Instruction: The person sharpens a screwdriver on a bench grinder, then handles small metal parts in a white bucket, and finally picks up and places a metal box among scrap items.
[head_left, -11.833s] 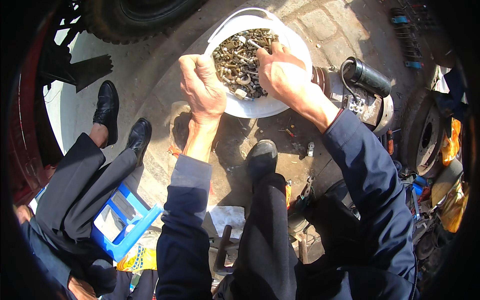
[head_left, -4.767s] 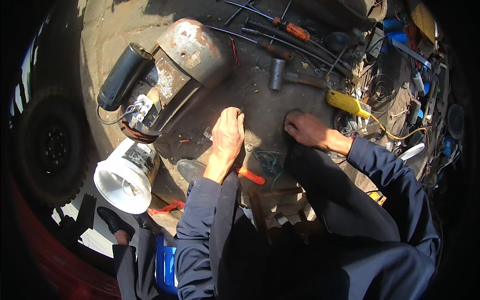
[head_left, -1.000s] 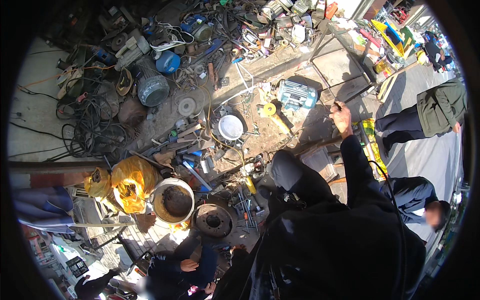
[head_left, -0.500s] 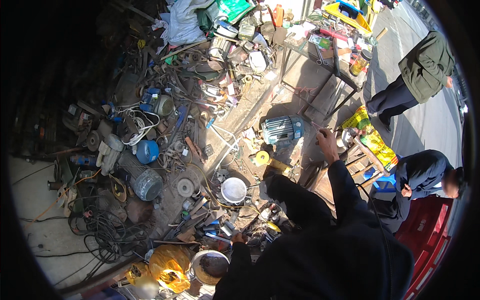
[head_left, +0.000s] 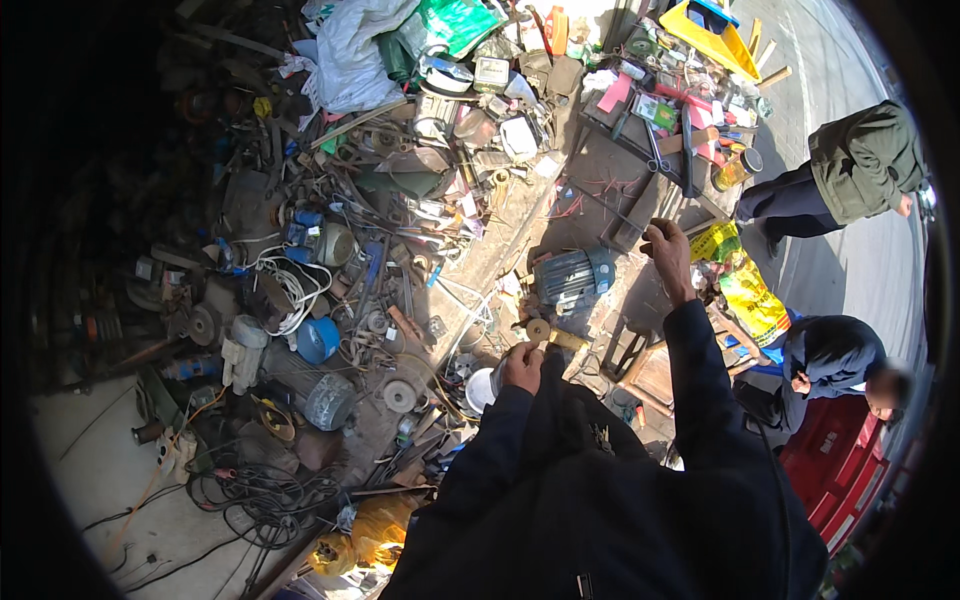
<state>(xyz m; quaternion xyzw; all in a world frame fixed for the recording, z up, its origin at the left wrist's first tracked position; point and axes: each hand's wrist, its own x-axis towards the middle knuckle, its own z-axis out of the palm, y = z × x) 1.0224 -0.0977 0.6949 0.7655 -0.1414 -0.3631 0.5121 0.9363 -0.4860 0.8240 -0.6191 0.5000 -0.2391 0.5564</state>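
Note:
My left hand (head_left: 522, 368) is raised in front of my body, its fingers curled in. Whatever it grips, if anything, is too small to make out. Just beyond its fingertips is a round brown disc (head_left: 538, 329), beside a yellowish cylinder (head_left: 571, 341). A white bowl (head_left: 480, 388) shows partly behind that hand. My right hand (head_left: 669, 258) reaches farther forward, thumb and fingers bent together; any thing between them cannot be made out. To its left a blue-grey finned electric motor (head_left: 572, 279) lies on the ground.
Scrap metal and tools spread along the left, with a white cable coil (head_left: 298, 292) and black cables (head_left: 262, 500). A low table (head_left: 610, 128) at the far right bears scissors (head_left: 656, 150) and a jar (head_left: 737, 169). A wooden stool (head_left: 650, 377) and two people are at the right.
My left hand has risen from the clutter near the bucket to beside the disc. My right hand has moved slightly forward. The whole view has shifted a little.

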